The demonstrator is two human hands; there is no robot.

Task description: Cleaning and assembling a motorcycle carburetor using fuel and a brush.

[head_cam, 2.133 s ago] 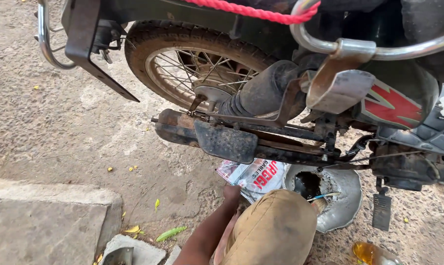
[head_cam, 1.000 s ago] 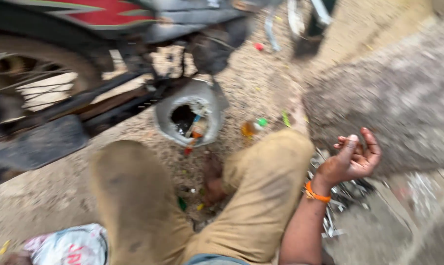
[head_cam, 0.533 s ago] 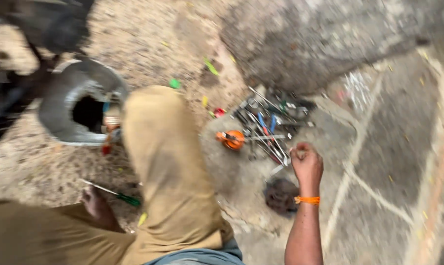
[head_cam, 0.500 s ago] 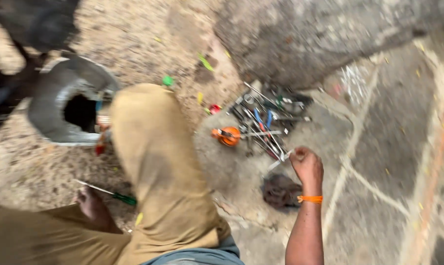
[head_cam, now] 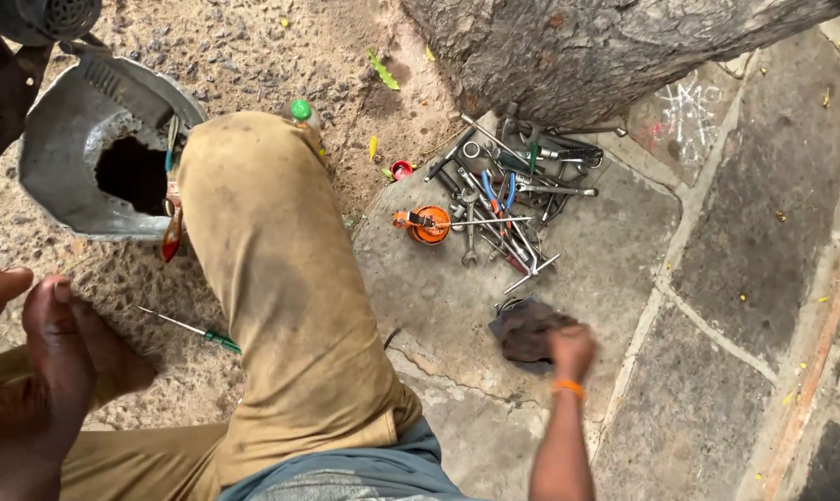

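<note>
Stone paving lay under me; my right hand (head_cam: pixel 570 351), blurred, had dropped from the tools (head_cam: pixel 505 199) and seemingly gripped the dark rag (head_cam: pixel 524 329); my left hand (head_cam: pixel 30 371) hung open.

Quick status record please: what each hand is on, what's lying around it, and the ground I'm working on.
right hand: closed on a dark rag lying on the stone slab
left hand: open, raised at the left edge, holding nothing
tools: pile of wrenches and pliers beyond the rag, at the tree trunk
orange can: at the pile's left edge
screwdriver: green handle, on the gravel left of the knee
metal pan: dented, with a hole, top left
</note>
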